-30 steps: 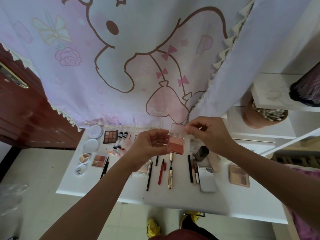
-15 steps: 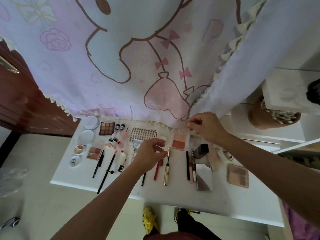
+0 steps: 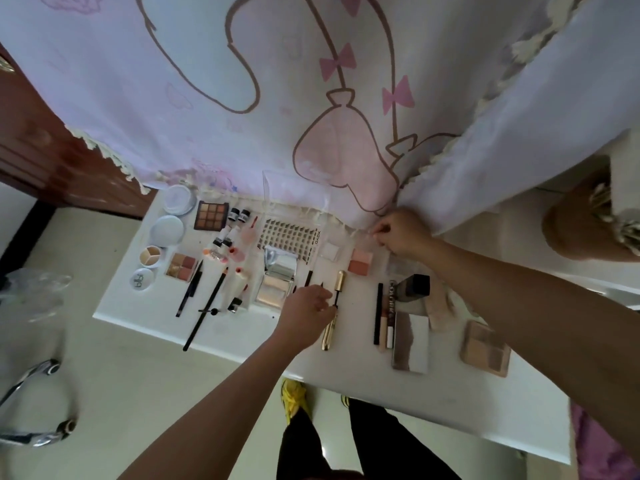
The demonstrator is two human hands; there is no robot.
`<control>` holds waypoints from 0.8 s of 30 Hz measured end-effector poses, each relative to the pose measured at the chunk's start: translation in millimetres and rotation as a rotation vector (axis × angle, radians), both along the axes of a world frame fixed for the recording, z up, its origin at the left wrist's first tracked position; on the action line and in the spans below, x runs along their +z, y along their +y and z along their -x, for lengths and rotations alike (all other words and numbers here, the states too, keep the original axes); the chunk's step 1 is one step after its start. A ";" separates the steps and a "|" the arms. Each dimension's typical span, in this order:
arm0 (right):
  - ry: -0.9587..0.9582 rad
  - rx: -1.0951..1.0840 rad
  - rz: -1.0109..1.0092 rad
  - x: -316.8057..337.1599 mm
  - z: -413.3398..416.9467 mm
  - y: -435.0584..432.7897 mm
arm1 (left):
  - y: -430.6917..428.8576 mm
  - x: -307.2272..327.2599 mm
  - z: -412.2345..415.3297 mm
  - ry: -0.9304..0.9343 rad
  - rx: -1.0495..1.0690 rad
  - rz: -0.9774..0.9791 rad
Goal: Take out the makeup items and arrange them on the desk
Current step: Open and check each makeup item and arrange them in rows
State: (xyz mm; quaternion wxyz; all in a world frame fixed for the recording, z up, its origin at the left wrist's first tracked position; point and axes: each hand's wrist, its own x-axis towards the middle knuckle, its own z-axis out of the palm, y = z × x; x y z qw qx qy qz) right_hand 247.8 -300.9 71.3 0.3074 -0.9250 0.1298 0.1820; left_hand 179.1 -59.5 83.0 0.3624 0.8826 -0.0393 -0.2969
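The blush compact (image 3: 360, 262) is no longer up in the air between your two hands. It now lies flat on the tabletop (image 3: 363, 374), close to the far edge and about midway along it, just right of the lash tray (image 3: 289, 237) and beyond the gold mascara (image 3: 329, 332). Its pink pans face up. By my reading, that piece counts as placed.

Your right hand (image 3: 403, 235) has followed it to the far edge, by the curtain hem. Thumb and forefinger are pinched on something thin and clear just beyond the compact — most likely its clear lid (image 3: 366, 241), though the plastic is too faint to be sure. The other fingers are curled in.

Your left hand (image 3: 306, 306) has let go of the compact and dropped back toward the near edge, over the row of pencils. Its fingers are loosely curled, with the tips right at the dark neck of the gold mascara. I cannot tell whether they grip it or only touch it.

The rest lies in rows, with a nine-pan palette (image 3: 212, 215) by the far left corner and a beige palette (image 3: 485, 348) toward the right edge. With so much already out, the task looks near its end — what remains seems to be straightening.
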 end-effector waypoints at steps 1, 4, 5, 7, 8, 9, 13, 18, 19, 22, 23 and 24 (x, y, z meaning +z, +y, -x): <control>0.007 0.006 -0.012 -3.5 -2.2 0.1 | -1.1 -2.7 0.0 -0.004 0.004 -0.009; 0.013 0.018 -0.020 -10.1 -5.9 0.7 | -3.7 -7.6 -1.1 -0.013 0.005 -0.031; 0.015 0.023 -0.019 -12.2 -6.8 0.4 | -4.8 -9.2 -1.9 -0.019 0.006 -0.038; 0.021 0.016 -0.028 -15.8 -6.8 -1.2 | -7.3 -11.7 -2.9 -0.026 0.000 -0.049; 0.021 0.010 -0.033 -17.0 -6.3 -2.4 | -8.8 -12.0 -3.2 -0.027 -0.008 -0.056; 0.025 0.008 -0.038 -17.6 -5.8 -3.2 | -10.2 -12.4 -3.3 -0.026 -0.017 -0.062; 0.036 -0.021 -0.052 -9.2 -2.9 -5.7 | -16.0 -10.3 -6.7 -0.031 -0.054 -0.069; 0.004 0.035 -0.003 31.4 35.2 -4.5 | -17.6 -1.3 -15.1 -0.035 -0.079 -0.071; -0.007 0.057 0.041 38.3 48.2 -4.2 | -16.7 -0.1 -16.4 -0.043 -0.091 -0.076; 0.020 0.069 0.199 51.6 82.8 -5.5 | -14.1 5.1 -18.7 -0.059 -0.128 -0.085; 0.044 0.060 0.222 52.2 91.1 -6.7 | -13.9 6.1 -18.7 -0.061 -0.136 -0.081; 0.071 0.048 0.228 52.6 97.0 -7.2 | -13.5 6.7 -18.5 -0.065 -0.141 -0.076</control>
